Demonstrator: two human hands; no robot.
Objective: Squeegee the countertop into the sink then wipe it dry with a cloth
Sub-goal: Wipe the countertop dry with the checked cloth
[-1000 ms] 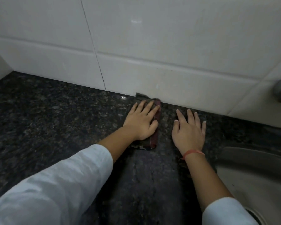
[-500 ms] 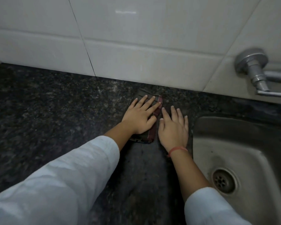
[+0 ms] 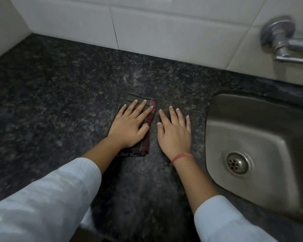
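Left hand [image 3: 129, 127] flat on cloth [image 3: 148, 135]

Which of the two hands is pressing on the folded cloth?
The left hand, flat on the dark folded cloth with a red edge; the right hand lies on the bare black speckled countertop beside it.

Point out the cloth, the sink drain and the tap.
cloth [image 3: 145, 142], head view, on its red edge strip.
sink drain [image 3: 237, 163], head view, on the strainer's middle.
tap [image 3: 280, 41], head view, on its metal body.
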